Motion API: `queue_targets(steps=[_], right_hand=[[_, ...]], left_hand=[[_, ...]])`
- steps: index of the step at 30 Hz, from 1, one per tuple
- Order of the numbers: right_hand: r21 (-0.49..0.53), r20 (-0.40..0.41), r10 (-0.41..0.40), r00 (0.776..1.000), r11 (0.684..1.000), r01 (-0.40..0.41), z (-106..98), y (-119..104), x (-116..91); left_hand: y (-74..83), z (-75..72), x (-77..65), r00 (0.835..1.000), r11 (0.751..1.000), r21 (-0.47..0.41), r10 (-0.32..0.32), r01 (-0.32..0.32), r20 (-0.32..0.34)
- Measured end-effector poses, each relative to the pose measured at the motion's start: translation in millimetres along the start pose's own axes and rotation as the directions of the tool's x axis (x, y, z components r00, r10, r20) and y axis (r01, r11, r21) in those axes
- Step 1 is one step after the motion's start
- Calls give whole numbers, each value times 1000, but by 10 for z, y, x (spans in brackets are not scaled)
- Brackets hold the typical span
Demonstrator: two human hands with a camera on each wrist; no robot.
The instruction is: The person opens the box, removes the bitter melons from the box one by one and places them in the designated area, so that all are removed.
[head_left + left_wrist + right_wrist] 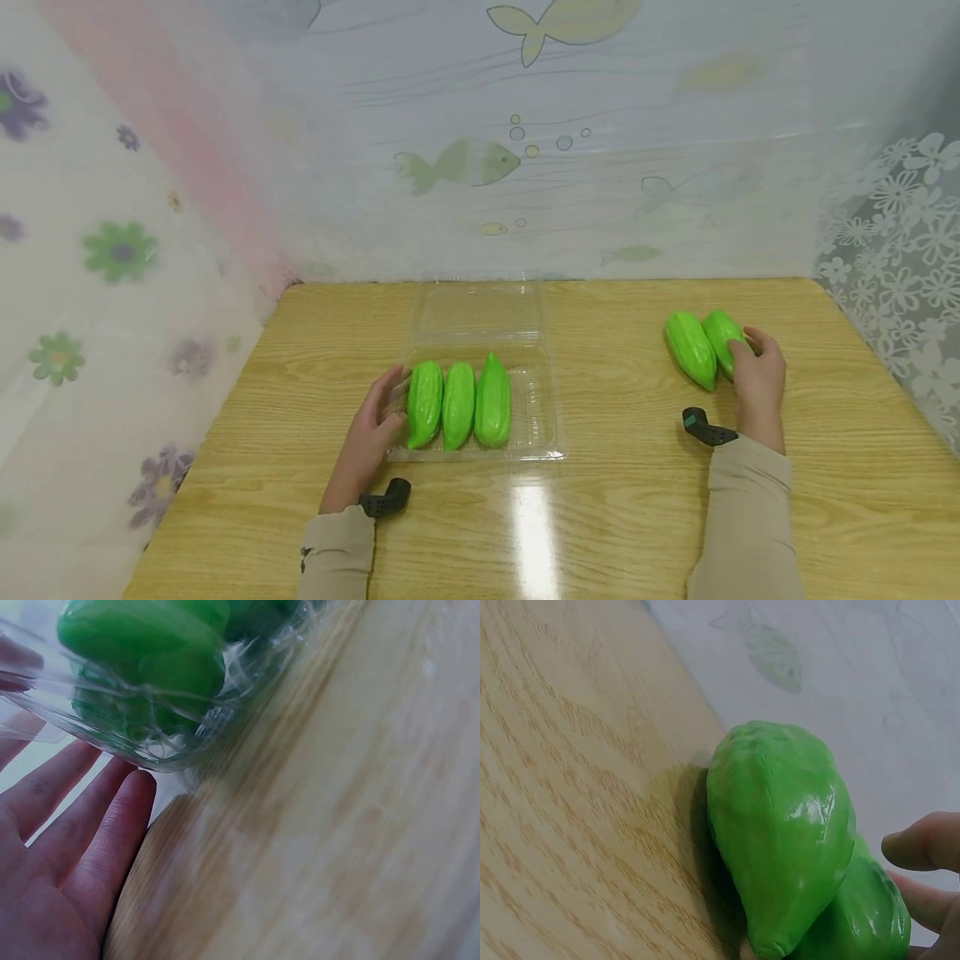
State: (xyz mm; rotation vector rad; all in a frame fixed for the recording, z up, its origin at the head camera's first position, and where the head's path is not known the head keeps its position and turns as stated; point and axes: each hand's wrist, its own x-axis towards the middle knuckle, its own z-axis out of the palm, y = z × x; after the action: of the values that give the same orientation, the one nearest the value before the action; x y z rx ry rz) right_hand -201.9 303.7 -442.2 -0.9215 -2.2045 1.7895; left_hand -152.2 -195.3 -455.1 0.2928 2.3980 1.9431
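Three glossy green ridged gourds lie side by side in a clear hinged plastic box, the middle gourd between the other two. My left hand rests at the box's left side, its fingers extended along the wall under the rim in the left wrist view. Two more gourds lie together on the table at the right: a near-left gourd and a right gourd. Around the right gourd, partly covering it, is my right hand, with its thumb spread apart from it in the right wrist view.
The clear box stands on a wood-grain table, its lid folded back toward the wall. Printed sheets hang behind the table and along both sides. Vacant space shows at the box's right end, beside the third gourd.
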Motion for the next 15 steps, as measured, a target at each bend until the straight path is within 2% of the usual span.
queue_targets(steps=[7,15], right_hand=[[-13,-8,-5,1000,1000,5,5,3,1],[-14,1,-16,1000,1000,16,1,13,7]], left_hand=[[-127,-20,31,999,999,19,51,-51,17],[-132,-23,31,999,999,16,48,-48,19]])
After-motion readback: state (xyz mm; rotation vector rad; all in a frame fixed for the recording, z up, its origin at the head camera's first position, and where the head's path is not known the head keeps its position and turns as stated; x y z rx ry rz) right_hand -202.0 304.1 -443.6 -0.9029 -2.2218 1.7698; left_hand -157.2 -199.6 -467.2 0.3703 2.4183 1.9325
